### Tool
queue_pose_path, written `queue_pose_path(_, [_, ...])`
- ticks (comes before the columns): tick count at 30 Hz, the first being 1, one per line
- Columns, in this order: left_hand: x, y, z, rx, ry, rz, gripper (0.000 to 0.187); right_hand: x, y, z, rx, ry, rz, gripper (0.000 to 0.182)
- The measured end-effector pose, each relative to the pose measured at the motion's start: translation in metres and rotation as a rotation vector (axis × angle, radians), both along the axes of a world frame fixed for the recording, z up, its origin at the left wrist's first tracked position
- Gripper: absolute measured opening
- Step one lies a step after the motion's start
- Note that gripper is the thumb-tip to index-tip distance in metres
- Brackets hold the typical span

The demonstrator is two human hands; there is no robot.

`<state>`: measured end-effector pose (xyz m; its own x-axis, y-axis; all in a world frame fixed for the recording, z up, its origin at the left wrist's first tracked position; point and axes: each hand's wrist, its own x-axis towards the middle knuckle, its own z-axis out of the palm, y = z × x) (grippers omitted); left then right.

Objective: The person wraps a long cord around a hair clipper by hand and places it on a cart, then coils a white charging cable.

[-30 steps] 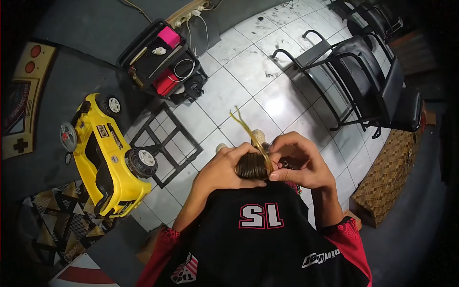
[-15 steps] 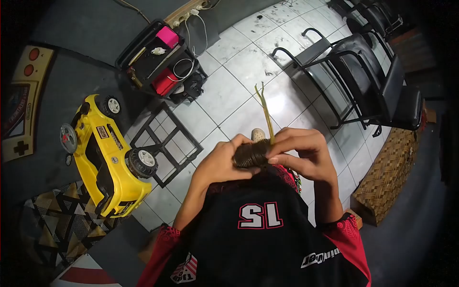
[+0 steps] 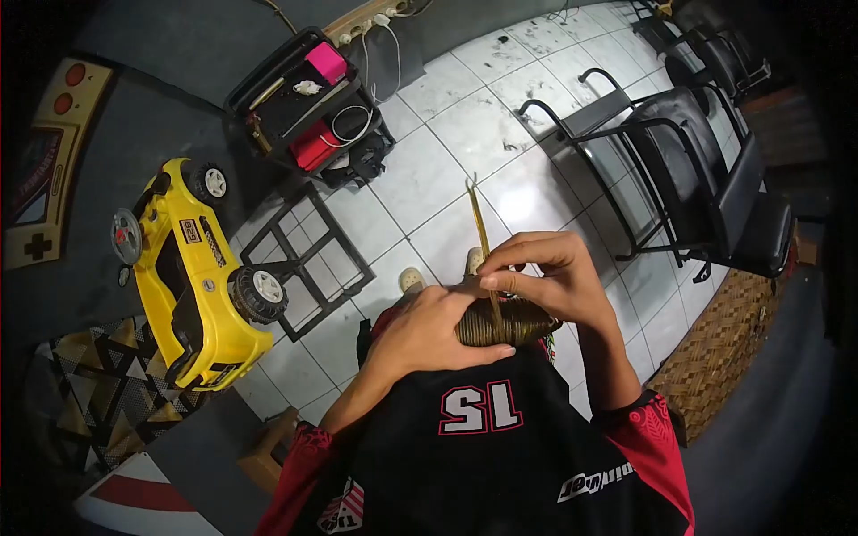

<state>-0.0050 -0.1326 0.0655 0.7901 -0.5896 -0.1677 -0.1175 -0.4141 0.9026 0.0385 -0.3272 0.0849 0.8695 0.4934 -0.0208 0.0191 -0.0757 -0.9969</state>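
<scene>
My left hand is wrapped round a dark brown wound bundle, thumb along its near side. The bundle has close, rib-like turns and lies sideways in front of my shirt; what is inside it cannot be made out. A thin yellowish strand crosses the bundle and stands up past it, its far end split and curled. Thumb and forefinger of my right hand pinch this strand just above the bundle. Part of the bundle is hidden behind the left fingers.
On the left stands a yellow toy car beside a black metal frame. A black tool case holds odds and ends near the wall. Black chairs and a woven panel are at right, over a tiled floor.
The bundle has turned, showing more of its ribbed side. My left hand has shifted over its left end. My right hand has moved slightly up and left, pinching the strand farther from the bundle.
</scene>
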Motion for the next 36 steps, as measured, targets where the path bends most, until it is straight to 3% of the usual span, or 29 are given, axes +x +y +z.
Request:
queue_pose_path(3, [-0.004, -0.005, 0.016, 0.042, -0.081, 0.111, 0.06, 0.009, -0.008, -0.004, -0.102, 0.013, -0.023, 0.014])
queue_pose_path(6, [-0.002, -0.007, 0.02, 0.042, -0.186, 0.162, 0.06, 0.014, -0.013, -0.01, -0.026, 0.19, -0.051, 0.016])
queue_pose_path(10, [-0.004, -0.017, 0.023, 0.058, -0.254, 0.293, 0.062, 0.029, -0.023, -0.02, 0.005, 0.197, 0.064, 0.017])
queue_pose_path(13, [0.008, -0.019, 0.024, -0.028, -0.324, 0.179, 0.07, 0.04, -0.039, -0.031, 0.058, 0.169, 0.257, 0.016])
queue_pose_path(16, [0.014, -0.03, 0.016, -0.123, -0.486, 0.159, 0.07, 0.044, -0.049, -0.046, 0.141, 0.086, 0.281, 0.018])
queue_pose_path(18, [0.014, -0.037, 0.022, -0.1, -0.433, 0.186, 0.066, 0.048, -0.056, -0.049, 0.116, 0.11, 0.344, 0.019])
queue_pose_path(21, [0.018, -0.044, 0.027, -0.026, -0.323, 0.232, 0.065, 0.039, -0.058, -0.049, -0.035, -0.203, 0.114, 0.015])
queue_pose_path(24, [0.021, -0.048, 0.027, -0.015, -0.408, 0.414, 0.058, 0.033, -0.057, -0.063, -0.007, -0.237, 0.01, 0.013])
queue_pose_path(25, [0.023, -0.046, 0.024, -0.018, -0.375, 0.481, 0.057, 0.025, -0.06, -0.078, -0.04, -0.007, -0.007, 0.016])
queue_pose_path(26, [0.024, -0.044, 0.022, -0.021, -0.344, 0.549, 0.055, 0.019, -0.062, -0.085, -0.121, -0.09, 0.046, 0.017])
queue_pose_path(27, [0.025, -0.043, 0.02, -0.063, -0.204, 0.659, 0.054, 0.016, -0.056, -0.068, -0.136, 0.003, 0.021, 0.017])
queue_pose_path(31, [0.021, -0.035, -0.009, -0.568, 0.241, 0.965, 0.038, 0.012, -0.044, -0.03, -0.091, 0.15, -0.078, 0.019])
queue_pose_path(36, [0.01, -0.051, -0.023, -0.456, 0.106, 1.051, 0.042, 0.014, -0.035, -0.019, 0.013, 0.224, -0.013, 0.018])
